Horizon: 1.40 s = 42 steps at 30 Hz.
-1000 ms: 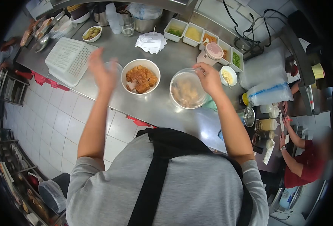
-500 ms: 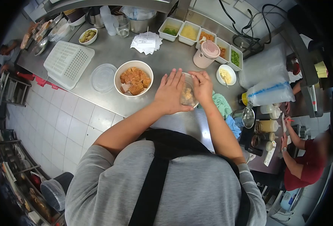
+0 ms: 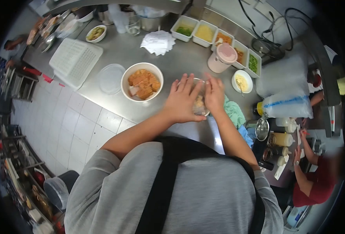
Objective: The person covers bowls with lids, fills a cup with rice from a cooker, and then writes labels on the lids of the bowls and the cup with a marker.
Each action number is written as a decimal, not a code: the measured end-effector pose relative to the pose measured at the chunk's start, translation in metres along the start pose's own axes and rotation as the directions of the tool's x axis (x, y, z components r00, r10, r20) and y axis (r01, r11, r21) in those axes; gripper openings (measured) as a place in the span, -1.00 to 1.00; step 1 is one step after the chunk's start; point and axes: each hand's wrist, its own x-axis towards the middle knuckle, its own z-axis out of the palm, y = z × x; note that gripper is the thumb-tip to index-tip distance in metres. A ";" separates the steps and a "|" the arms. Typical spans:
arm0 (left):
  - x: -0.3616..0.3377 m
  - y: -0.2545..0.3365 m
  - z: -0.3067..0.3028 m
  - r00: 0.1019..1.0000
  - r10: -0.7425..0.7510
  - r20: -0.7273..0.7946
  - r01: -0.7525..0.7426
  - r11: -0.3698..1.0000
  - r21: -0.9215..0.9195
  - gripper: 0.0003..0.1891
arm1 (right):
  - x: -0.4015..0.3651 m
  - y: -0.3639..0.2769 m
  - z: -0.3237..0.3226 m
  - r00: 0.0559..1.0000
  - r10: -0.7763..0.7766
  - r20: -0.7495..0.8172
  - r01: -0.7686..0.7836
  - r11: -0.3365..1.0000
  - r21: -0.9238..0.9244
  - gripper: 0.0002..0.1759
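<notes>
A second ago the right hand (image 3: 214, 93) was alone on the clear-lidded bowl (image 3: 198, 102); now the left hand (image 3: 183, 99) has joined it, so both hands attend to this bowl near the front edge of the steel bench (image 3: 168, 64). The left lies with its fingers spread over the bowl's left side, not closed around it. The right is blurred along the right side, its fingers straighter than half a second ago; whether it grips the rim I cannot tell. Between them only a strip of the bowl and its pale contents shows. To the left, also near the front edge, an open white bowl (image 3: 125, 86) holds browned chunks (image 3: 144, 81), and a loose translucent lid (image 3: 111, 79) lies flat just beside it. A perforated white basket (image 3: 77, 62) sits farther along that edge. Close by on the right, a green cloth (image 3: 235, 111) bunches beside the right wrist, and a pink-lidded tub (image 3: 218, 64) stands just beyond the right fingertips, leaving little room on those sides. Paper slips (image 3: 158, 43) lie toward the back edge, where rectangular white food containers (image 3: 181, 38) form a row.
</notes>
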 end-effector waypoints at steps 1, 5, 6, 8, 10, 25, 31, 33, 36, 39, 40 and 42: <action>0.000 0.001 0.001 1.000 0.005 -0.026 -0.005 1.000 -0.001 0.22 | 0.001 -0.006 0.000 0.997 -0.065 -0.047 0.058 0.989 -0.139 -0.63; -0.004 -0.013 -0.005 0.987 0.070 -0.146 -0.099 0.973 -0.206 0.14 | 0.000 -0.026 -0.009 1.000 0.010 -0.003 -0.010 0.930 -0.368 -0.50; -0.004 -0.021 -0.009 0.977 0.088 -0.197 -0.144 0.945 -0.294 0.10 | 0.002 -0.028 -0.009 1.000 0.006 -0.013 -0.010 0.927 -0.376 -0.50; -0.024 -0.059 -0.039 0.887 -0.007 -0.462 -0.138 0.950 -0.280 -0.25 | 0.012 -0.028 -0.011 0.997 -0.059 -0.056 0.037 0.945 -0.324 -0.50; -0.058 -0.117 -0.056 0.646 -0.362 -0.672 0.174 0.927 -0.331 -0.43 | 0.017 -0.028 -0.014 0.981 -0.158 -0.116 0.131 0.968 -0.212 -0.50; -0.205 -0.228 -0.065 0.247 -0.908 -0.338 0.248 0.397 -0.884 -0.78 | 0.078 -0.130 0.045 0.933 -0.358 -0.023 0.356 0.913 0.202 -0.79; -0.108 -0.167 -0.058 0.600 -0.662 -0.449 0.390 0.732 -0.558 -0.76 | 0.074 -0.121 0.076 0.948 -0.168 0.271 0.071 0.940 0.335 -0.74; -0.091 -0.160 -0.052 0.645 -0.584 -0.494 0.403 0.808 -0.429 -0.74 | 0.071 -0.120 0.084 0.948 -0.119 0.294 0.030 0.957 0.289 -0.73; -0.080 -0.149 -0.055 0.658 -0.625 -0.420 0.504 0.780 -0.372 -0.68 | 0.066 -0.120 0.090 0.949 -0.149 0.276 0.078 0.964 0.253 -0.74; -0.076 -0.136 -0.064 0.730 -0.495 -0.472 0.461 0.866 -0.195 -0.41 | 0.064 -0.118 0.100 0.961 -0.165 0.221 0.119 0.970 0.210 -0.75; -0.072 -0.130 -0.067 0.799 -0.409 -0.440 0.420 0.904 -0.078 -0.30 | 0.063 -0.118 0.101 0.963 -0.163 0.215 0.117 0.970 0.212 -0.76; -0.064 -0.120 -0.069 0.910 -0.240 -0.338 0.303 0.941 0.148 -0.07 | 0.061 -0.119 0.103 0.966 -0.157 0.205 0.111 0.970 0.217 -0.76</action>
